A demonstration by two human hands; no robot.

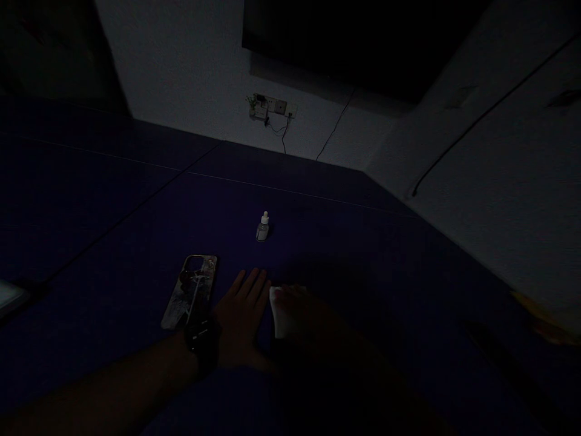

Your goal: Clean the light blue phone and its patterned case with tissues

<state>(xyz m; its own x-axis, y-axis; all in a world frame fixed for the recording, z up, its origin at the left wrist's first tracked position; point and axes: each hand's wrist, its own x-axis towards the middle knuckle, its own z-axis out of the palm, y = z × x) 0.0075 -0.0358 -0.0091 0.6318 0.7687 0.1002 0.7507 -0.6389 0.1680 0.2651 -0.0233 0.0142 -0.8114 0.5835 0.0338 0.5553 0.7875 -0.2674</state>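
Note:
In the dim light, my left hand (242,318) lies flat on the dark blue surface with its fingers spread, holding nothing. A black watch (201,336) is on that wrist. My right hand (308,315), mostly lost in shadow, covers a folded white cloth or tissue (281,318) close beside the left hand. Its fingertips rest over the cloth's far edge. A patterned phone case (193,290) with a large camera cutout lies left of my left hand. Beyond the fingertips, a small clear dropper bottle (262,231) with a white top stands upright.
The blue surface (245,194) reaches back to a pale wall (181,72) with sockets and cables (275,109). A large black screen (354,42) hangs above. At the left edge lies a pale object (11,298); something yellowish (535,307) is at the right.

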